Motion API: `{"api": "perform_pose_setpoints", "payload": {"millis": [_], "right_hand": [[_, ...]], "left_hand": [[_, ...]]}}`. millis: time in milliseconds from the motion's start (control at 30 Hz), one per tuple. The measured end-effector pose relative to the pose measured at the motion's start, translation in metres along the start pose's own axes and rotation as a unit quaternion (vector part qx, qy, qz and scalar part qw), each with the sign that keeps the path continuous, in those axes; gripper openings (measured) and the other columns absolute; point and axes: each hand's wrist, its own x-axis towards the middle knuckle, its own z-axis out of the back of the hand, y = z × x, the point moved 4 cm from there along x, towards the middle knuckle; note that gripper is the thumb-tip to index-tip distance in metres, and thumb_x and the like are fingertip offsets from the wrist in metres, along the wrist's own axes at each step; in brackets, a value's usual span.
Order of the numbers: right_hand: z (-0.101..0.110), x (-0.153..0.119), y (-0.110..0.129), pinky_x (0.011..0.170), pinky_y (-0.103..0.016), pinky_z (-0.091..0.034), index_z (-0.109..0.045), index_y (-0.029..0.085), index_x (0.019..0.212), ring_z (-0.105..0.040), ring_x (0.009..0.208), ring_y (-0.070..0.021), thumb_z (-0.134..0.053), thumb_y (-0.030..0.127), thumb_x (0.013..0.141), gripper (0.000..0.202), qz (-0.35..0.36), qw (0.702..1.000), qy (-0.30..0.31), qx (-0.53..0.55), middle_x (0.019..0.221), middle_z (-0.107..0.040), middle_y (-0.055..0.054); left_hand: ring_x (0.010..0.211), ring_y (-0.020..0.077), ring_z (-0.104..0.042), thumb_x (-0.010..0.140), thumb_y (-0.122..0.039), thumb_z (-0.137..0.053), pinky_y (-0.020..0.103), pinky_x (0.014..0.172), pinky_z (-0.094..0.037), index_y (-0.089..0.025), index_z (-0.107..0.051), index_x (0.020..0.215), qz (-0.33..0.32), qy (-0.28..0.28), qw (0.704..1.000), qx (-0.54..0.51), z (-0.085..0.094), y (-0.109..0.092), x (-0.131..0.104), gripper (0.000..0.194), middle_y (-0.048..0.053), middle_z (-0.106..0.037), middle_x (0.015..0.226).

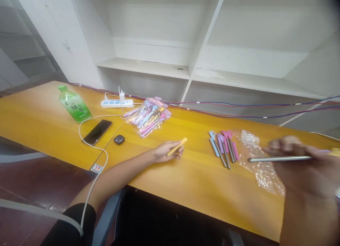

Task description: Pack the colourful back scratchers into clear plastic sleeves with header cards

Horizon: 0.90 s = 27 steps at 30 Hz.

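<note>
My left hand (pixel 168 152) grips a yellow handle sleeve (pixel 177 146) above the middle of the table. At the far right, close to the camera and blurred, my right hand (pixel 305 164) is closed round the metal rod (pixel 278 159) of a back scratcher, and something yellow shows past that hand at the frame edge. Between the hands lie several back scratchers (pixel 225 154) with blue, purple and pink claw heads, their metal rods side by side with loose coloured handles. Crumpled clear plastic bags (pixel 261 164) lie on the table just left of my right hand.
A pile of bagged back scratchers (pixel 150 116) lies toward the back. Left of it are a white power strip (pixel 117 103), a green tea bottle (pixel 74 106), a phone (pixel 97 132) and a small black case (pixel 119 139). A white cable (pixel 106 157) crosses the left side.
</note>
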Motion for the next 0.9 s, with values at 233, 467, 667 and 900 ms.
{"api": "perform_pose_setpoints", "payload": {"millis": [233,467,667,900], "right_hand": [[-0.167,-0.064,0.031,0.039,-0.023,-0.023,-0.04,0.025,0.078,-0.035,0.041,-0.0081,-0.076,0.061,0.082,0.052,-0.177,0.908,0.197,0.325,0.056,-0.045,0.007],[-0.255,-0.09,0.045,0.041,-0.022,-0.034,-0.035,0.028,0.103,-0.043,0.043,-0.0102,-0.069,0.075,0.081,0.061,-0.244,0.855,0.237,0.392,0.064,-0.053,0.011],[-0.254,-0.081,0.039,0.084,-0.031,-0.053,-0.044,0.025,0.103,-0.065,0.092,-0.0182,-0.062,0.065,0.092,0.045,-0.141,0.922,0.169,0.317,0.1,-0.065,-0.002],[-0.213,-0.026,0.009,0.058,-0.029,-0.038,-0.048,0.021,0.126,-0.049,0.05,-0.0177,-0.05,0.047,0.101,0.036,-0.047,0.981,0.18,0.055,0.061,-0.053,0.005]], "left_hand": [[0.052,0.0059,-0.026,0.088,-0.06,-0.072,0.021,0.051,-0.025,-0.017,-0.064,0.101,-0.097,-0.092,0.986,0.1,0.015,-0.005,0.001,0.045,-0.009,-0.028,0.063],[0.106,0.0206,-0.061,0.107,-0.053,-0.038,0.039,0.097,-0.054,-0.027,-0.058,0.133,-0.189,-0.19,0.856,0.442,0.003,0.001,-0.004,0.042,0.008,-0.055,0.112],[0.142,0.0298,-0.039,0.088,-0.016,-0.051,0.053,0.124,-0.036,-0.026,-0.027,0.16,-0.198,-0.101,0.787,0.575,-0.012,0.005,-0.005,0.076,0.015,-0.042,0.139],[0.133,0.0335,-0.043,0.085,-0.018,-0.055,0.054,0.117,-0.038,-0.015,-0.037,0.152,-0.221,-0.232,0.67,0.67,0.023,-0.035,-0.005,0.07,0.017,-0.046,0.138]]}}
